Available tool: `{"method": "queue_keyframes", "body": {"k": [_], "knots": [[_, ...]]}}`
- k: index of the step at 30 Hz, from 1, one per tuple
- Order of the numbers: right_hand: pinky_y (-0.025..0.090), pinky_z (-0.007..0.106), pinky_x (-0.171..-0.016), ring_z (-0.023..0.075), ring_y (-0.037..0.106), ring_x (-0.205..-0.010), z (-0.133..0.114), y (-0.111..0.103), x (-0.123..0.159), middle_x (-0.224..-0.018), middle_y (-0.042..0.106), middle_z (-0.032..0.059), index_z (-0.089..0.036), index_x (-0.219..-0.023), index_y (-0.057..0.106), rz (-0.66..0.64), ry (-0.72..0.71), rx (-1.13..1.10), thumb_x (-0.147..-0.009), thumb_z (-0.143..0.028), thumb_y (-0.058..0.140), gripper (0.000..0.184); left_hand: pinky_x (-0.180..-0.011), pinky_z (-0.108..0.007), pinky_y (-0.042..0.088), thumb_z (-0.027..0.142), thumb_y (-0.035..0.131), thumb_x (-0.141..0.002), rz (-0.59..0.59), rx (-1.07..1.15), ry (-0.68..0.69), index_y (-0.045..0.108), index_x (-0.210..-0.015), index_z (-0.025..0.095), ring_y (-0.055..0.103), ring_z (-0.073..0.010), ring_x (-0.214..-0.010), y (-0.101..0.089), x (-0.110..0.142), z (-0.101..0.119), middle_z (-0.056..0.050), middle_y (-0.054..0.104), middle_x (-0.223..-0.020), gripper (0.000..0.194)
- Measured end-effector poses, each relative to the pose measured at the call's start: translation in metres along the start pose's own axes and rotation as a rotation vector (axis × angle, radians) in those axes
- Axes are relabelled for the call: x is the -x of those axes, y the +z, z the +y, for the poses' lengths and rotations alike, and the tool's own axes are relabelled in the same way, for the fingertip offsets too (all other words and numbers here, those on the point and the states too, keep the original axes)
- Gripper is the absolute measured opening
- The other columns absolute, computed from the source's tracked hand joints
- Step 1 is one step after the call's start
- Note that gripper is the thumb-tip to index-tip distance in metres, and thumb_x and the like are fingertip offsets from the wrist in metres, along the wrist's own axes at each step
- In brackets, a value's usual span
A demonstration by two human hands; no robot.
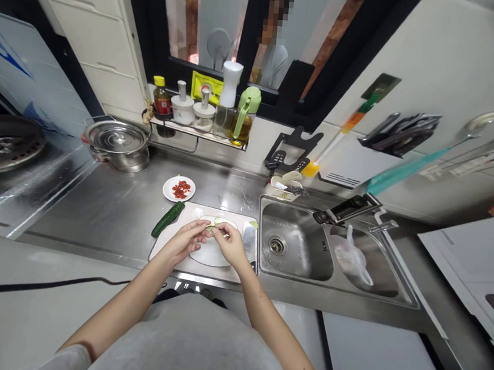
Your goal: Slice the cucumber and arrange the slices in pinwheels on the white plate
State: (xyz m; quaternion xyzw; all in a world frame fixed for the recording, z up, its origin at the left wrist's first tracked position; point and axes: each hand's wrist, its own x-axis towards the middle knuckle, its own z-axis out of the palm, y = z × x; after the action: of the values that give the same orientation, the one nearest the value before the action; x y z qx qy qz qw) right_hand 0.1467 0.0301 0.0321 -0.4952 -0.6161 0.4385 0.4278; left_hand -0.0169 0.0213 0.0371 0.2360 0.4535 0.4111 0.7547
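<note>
Both my hands meet over a white plate (210, 255) that lies on a pale cutting board (163, 251). Between the fingertips of my left hand (189, 240) and my right hand (228, 243) is a small green cucumber slice (211, 228); both hands pinch it. More pale green cucumber pieces (218, 221) rest at the plate's far edge, partly hidden by my fingers. A knife with a broad blade (248, 239) lies on the board right of the plate, a cucumber piece (253, 224) by its tip. A whole cucumber (168, 219) lies across the board's left edge.
Behind the board stands a small white plate (167, 190) of chopped red pieces (181, 189). To the right is a steel sink (298, 240) with a faucet (348, 209) and a plastic bag (353, 256). A lidded steel pot (124, 147) and a condiment rack (200, 133) stand behind.
</note>
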Motion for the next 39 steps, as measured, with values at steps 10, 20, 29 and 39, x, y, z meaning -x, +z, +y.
{"method": "queue_keyframes", "body": {"k": [10,20,29,39], "knots": [[0.04,0.024,-0.063,0.0127,0.051,-0.067,-0.004,-0.003,0.003,-0.067,0.058,-0.0008,-0.019,-0.069,0.059,-0.014,0.057,-0.031,-0.08,-0.041,0.058,0.025,-0.051,-0.014,0.037,0.031,0.082,-0.061,0.074,-0.059,0.154,0.061,-0.107,0.019,0.056,-0.0058,-0.061,0.006,-0.001,0.004,0.002,0.063,-0.073,0.052],[0.04,0.025,-0.062,0.0126,0.05,-0.062,0.0,-0.003,-0.001,-0.061,0.054,-0.0018,-0.02,-0.063,0.054,-0.02,0.154,-0.108,-0.076,-0.045,0.059,0.029,-0.059,-0.019,0.038,0.035,0.078,-0.063,0.107,-0.204,0.383,0.061,-0.104,0.018,0.054,-0.008,-0.062,0.01,-0.005,0.003,0.005,0.059,-0.068,0.048],[0.038,0.023,-0.054,0.0105,0.045,-0.053,0.001,-0.008,-0.001,-0.054,0.049,-0.0044,-0.02,-0.063,0.053,-0.045,0.268,-0.104,-0.074,-0.047,0.059,0.029,-0.062,-0.021,0.039,0.034,0.077,-0.063,0.111,-0.206,0.446,0.06,-0.107,0.018,0.053,-0.0084,-0.065,0.013,-0.012,-0.006,0.003,0.059,-0.073,0.05],[0.036,0.021,-0.052,0.0092,0.045,-0.052,0.033,-0.048,-0.023,-0.053,0.053,-0.004,-0.018,-0.062,0.055,-0.2,0.305,0.183,-0.068,-0.048,0.066,0.033,-0.061,-0.021,0.038,0.033,0.075,-0.058,0.099,-0.331,0.416,0.059,-0.103,0.018,0.046,-0.0067,-0.059,0.02,-0.045,-0.036,0.004,0.056,-0.071,0.05]]}}
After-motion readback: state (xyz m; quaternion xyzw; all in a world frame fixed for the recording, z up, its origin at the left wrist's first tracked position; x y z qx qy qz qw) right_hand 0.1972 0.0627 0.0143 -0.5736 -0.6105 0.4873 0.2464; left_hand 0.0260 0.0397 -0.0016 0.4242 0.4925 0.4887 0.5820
